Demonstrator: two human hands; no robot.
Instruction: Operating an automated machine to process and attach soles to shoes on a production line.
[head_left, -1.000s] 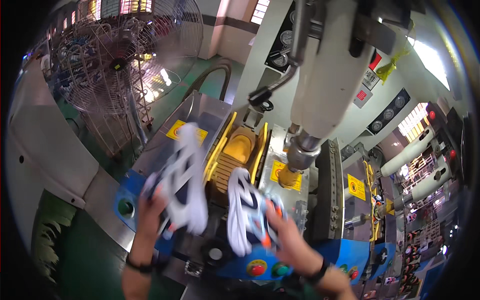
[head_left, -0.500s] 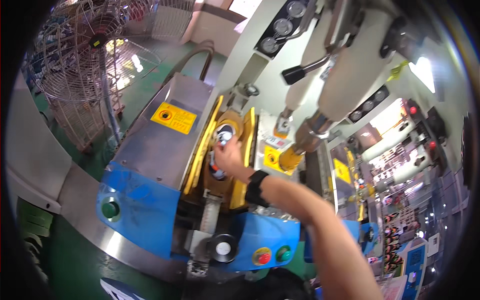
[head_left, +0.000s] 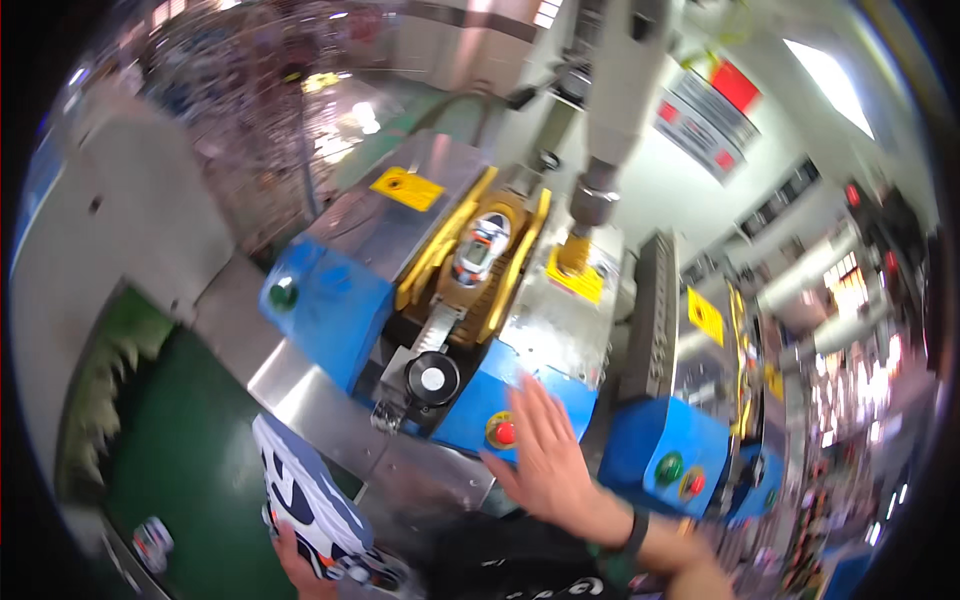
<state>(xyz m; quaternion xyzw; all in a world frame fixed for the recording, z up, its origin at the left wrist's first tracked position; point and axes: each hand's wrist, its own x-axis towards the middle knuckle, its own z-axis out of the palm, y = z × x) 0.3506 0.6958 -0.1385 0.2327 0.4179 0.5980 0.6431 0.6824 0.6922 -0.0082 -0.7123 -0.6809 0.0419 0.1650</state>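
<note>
At the lower left, my left hand is closed around a white and navy sneaker with orange details. My right hand is open, fingers stretched and thumb apart, over the blue front panel of a machine. Just left of its fingers shows a red button in a yellow ring. Whether the hand touches the panel I cannot tell. Another white and navy shoe lies in the machine's brown cradle, between yellow side pads, with neither hand on it.
A pale press arm hangs right of the cradle. A black round knob sticks out in front. Further right stands a second blue machine with green and red buttons. A steel ledge runs along the front; another shoe is at lower left.
My right hand has left the shoe in the cradle and come back to the front panel, fingers now spread. More of the sneaker in my left hand has come into view. The view has shifted.
</note>
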